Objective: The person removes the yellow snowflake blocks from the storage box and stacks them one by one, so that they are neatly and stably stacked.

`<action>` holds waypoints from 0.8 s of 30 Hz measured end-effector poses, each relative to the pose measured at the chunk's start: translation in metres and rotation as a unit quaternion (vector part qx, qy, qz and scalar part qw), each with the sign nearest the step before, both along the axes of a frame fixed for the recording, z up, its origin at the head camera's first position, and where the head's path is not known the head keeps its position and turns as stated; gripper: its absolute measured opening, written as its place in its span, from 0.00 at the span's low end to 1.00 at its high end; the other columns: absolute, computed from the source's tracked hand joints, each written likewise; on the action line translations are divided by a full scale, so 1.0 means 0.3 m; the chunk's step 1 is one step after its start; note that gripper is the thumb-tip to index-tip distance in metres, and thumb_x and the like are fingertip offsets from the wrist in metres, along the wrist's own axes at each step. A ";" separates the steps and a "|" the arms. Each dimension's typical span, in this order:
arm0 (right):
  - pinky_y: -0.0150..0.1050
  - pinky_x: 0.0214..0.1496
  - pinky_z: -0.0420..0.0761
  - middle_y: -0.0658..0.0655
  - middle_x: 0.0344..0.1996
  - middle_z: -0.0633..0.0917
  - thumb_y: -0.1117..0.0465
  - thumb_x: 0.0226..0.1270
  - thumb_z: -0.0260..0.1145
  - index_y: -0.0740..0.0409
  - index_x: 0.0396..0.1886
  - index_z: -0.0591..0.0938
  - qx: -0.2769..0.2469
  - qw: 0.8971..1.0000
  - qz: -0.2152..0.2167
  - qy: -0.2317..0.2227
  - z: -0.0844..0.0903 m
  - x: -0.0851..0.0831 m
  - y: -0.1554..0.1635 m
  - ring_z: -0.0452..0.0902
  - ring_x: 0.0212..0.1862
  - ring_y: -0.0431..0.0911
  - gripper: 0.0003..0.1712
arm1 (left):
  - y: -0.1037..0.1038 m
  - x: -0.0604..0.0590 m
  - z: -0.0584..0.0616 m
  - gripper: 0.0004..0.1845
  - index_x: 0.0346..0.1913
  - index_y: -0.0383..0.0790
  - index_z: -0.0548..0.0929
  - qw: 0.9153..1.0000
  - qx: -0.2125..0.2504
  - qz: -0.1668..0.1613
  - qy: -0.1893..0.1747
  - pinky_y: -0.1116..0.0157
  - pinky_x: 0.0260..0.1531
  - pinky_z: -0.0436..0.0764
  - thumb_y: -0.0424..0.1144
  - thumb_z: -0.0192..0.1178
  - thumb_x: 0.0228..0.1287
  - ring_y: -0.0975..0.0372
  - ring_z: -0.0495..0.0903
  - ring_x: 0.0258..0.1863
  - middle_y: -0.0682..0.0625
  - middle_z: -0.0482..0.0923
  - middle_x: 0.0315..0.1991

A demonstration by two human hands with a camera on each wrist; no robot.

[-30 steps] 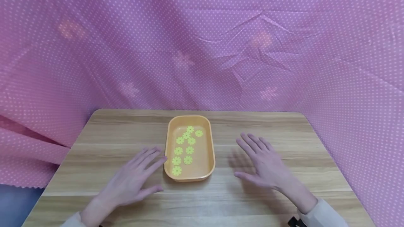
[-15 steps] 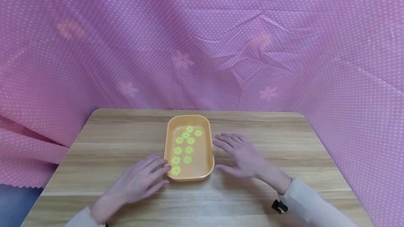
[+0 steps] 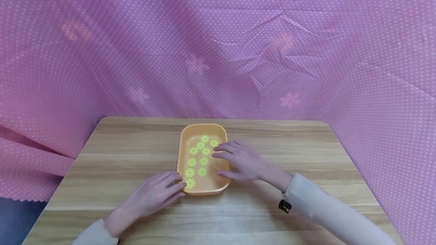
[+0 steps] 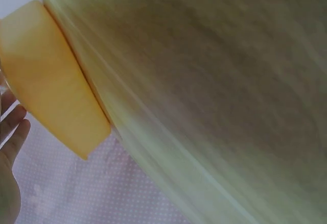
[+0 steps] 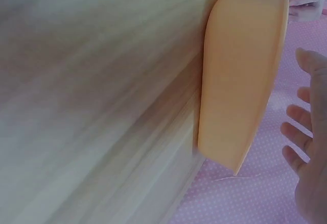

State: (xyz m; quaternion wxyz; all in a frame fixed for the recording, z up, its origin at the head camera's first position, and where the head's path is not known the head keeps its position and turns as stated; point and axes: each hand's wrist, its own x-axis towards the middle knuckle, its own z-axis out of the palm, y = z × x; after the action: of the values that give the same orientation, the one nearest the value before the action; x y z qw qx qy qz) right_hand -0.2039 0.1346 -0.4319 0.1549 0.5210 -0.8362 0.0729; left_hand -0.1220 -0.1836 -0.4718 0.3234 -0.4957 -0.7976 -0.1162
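Note:
A shallow orange tray (image 3: 214, 183) lies on the table with several yellow-green flower-shaped pieces (image 3: 190, 172) flat on its floor, mostly towards its left side. My left hand (image 3: 153, 194) is at the near left corner, its fingertips right at the rim and the index finger reaching over it. In the left wrist view those fingers (image 4: 18, 134) look straight beside the tray's upper edge. Over the right rim reaches my right hand (image 3: 243, 163), fingers spread and slightly bent above the tray, nothing between them. The right wrist view shows its fingers (image 5: 299, 134) higher than the tray wall (image 5: 240, 76).
The tray stands on a wood-grain table (image 3: 289, 135). Behind and at both sides hangs a pink-purple dotted cloth (image 3: 218, 48). A dark device (image 3: 285, 206) is strapped at the right sleeve cuff.
My right hand has moved left from the bare table to over the tray's right rim. The left hand has shifted slightly right and nearer, onto the tray's near left corner.

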 end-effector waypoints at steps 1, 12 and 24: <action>0.45 0.69 0.72 0.51 0.62 0.78 0.36 0.64 0.60 0.46 0.63 0.76 0.008 1.000 0.003 -0.002 0.001 -0.006 -0.009 0.73 0.64 0.46 0.32 | 0.002 -0.001 -0.001 0.12 0.43 0.44 0.86 1.000 -0.001 0.000 0.001 0.62 0.45 0.85 0.47 0.60 0.64 0.57 0.82 0.44 0.52 0.81 0.42; 0.42 0.67 0.76 0.45 0.56 0.82 0.37 0.66 0.58 0.42 0.60 0.77 0.123 0.991 -0.003 -0.054 -0.001 -0.040 -0.117 0.77 0.59 0.43 0.27 | 0.009 -0.004 -0.009 0.09 0.38 0.46 0.85 1.000 0.004 0.004 0.005 0.63 0.42 0.85 0.46 0.61 0.63 0.59 0.81 0.43 0.54 0.81 0.39; 0.40 0.60 0.77 0.44 0.51 0.83 0.39 0.65 0.61 0.40 0.57 0.79 0.185 0.979 -0.005 -0.085 -0.041 -0.065 -0.189 0.77 0.54 0.41 0.24 | 0.014 -0.013 -0.010 0.08 0.37 0.46 0.85 1.000 0.006 0.008 -0.002 0.62 0.45 0.84 0.46 0.62 0.60 0.59 0.81 0.42 0.53 0.81 0.38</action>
State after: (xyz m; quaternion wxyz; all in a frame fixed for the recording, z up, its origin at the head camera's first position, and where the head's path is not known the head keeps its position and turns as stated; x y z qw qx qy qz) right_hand -0.2234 0.0778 -0.4441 -0.0156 0.5281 -0.8481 -0.0396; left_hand -0.1258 -0.1795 -0.4749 0.3257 -0.4867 -0.8018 -0.1193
